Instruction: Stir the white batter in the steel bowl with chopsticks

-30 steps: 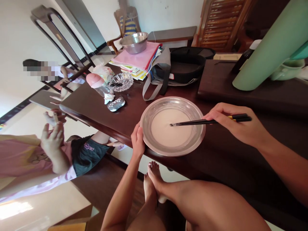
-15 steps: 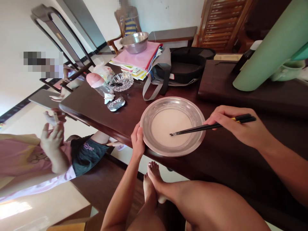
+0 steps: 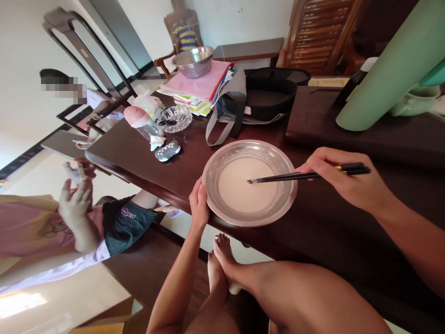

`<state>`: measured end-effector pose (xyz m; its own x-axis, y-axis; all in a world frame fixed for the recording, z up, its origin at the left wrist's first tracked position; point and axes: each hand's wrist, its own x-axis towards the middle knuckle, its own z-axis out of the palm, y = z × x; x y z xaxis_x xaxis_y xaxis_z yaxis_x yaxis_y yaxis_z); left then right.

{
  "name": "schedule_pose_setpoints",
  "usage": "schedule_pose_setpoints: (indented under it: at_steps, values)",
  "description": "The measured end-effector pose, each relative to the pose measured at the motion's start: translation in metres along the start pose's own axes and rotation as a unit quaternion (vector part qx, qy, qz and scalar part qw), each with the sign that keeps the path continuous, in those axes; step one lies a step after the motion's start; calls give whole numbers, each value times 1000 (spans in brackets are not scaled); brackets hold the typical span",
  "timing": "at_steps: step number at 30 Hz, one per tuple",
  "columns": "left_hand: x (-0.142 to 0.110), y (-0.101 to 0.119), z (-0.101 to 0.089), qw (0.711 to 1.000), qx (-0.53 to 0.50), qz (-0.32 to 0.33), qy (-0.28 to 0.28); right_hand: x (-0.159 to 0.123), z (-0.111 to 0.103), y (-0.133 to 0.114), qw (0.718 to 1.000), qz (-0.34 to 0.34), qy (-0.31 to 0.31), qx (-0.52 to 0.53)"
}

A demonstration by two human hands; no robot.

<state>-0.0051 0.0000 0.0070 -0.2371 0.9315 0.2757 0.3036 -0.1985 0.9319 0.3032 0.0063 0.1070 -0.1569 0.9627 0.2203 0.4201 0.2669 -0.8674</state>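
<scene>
A wide metal bowl [image 3: 222, 211] rests at the near edge of the dark wooden table, with a pale, milky liquid [image 3: 243, 195] in it. My left hand [image 3: 199, 204] grips the bowl's left rim, the thumb showing on the outside. In my right hand [image 3: 342, 178] is a pair of black chopsticks [image 3: 288, 176] with gold bands, held almost level over the right rim. Their whitened tips are at the liquid near the middle of the bowl; whether they dip below its surface I cannot tell.
Beyond the bowl lie a grey-and-black bag [image 3: 264, 99] and a stack of papers [image 3: 201, 88] bearing a smaller metal bowl [image 3: 194, 62]. A glass ashtray [image 3: 177, 118], a pink-capped bottle [image 3: 141, 121] and a green cylinder [image 3: 385, 69] stand around. Another person [image 3: 76, 199] sits at left.
The chopstick tips have shifted slightly up and away within the bowl, and my right hand has risen a little. My left hand and the bowl stay in place.
</scene>
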Motion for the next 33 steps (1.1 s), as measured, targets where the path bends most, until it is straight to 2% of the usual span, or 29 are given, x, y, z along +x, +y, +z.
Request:
schedule_pose_setpoints:
  at_steps: [2, 5, 7, 12, 17, 22, 27, 33]
  values:
    - [0, 0, 0, 1000, -1, 0, -3, 0, 0, 0, 1000, 6, 5, 6]
    - [0, 1, 1, 1000, 3, -3, 1, 0, 2, 0, 999, 5, -46, 25]
    - [0, 1, 1, 1000, 4, -6, 4, 0, 3, 1, 998, -3, -56, 24]
    - [0, 1, 1, 1000, -2, -4, -3, -2, 0, 1, 1000, -3, 7, 3]
    - [0, 1, 1, 1000, -2, -1, 0, -3, 1, 0, 998, -13, -60, 19]
    - [-1, 0, 0, 1000, -5, -9, -2, -3, 0, 0, 1000, -11, -3, -4]
    - [-1, 0, 1, 1000, -7, -6, 1, -3, 2, 0, 998, -15, -61, 30]
    - [-1, 2, 1, 1000, -9, -6, -5, -3, 1, 0, 1000, -10, -7, 13]
